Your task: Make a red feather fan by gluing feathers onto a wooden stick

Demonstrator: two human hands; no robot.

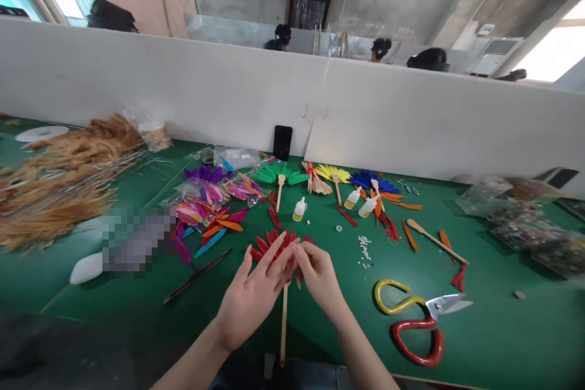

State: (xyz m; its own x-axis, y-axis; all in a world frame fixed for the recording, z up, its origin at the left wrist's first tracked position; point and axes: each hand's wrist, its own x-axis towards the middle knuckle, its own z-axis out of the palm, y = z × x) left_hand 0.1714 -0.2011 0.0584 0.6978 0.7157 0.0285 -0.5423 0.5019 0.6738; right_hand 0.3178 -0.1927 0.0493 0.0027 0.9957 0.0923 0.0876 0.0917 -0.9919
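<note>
A red feather fan (259, 246) lies in front of me, its pale wooden handle (284, 323) pointing toward the table's front edge. Over its feathers my left hand (256, 292) is open, palm partly turned up and fingers stretched out. My right hand (319, 274) is closed in a pinch, its fingertips meeting those of the left above the fan. Whatever sits in that pinch, if anything, is too small to make out. Both hands cover the fan's middle. Just beyond it stands a small glue bottle (299, 210).
Scissors (432, 311) with yellow and red handles lie at right, near small white beads (364, 250). Green (286, 173), yellow (332, 172) and blue (372, 181) fans line the back. Black tweezers (196, 277), loose feathers (212, 244) and dried grass (91, 158) lie left. A white partition (219, 91) stands behind.
</note>
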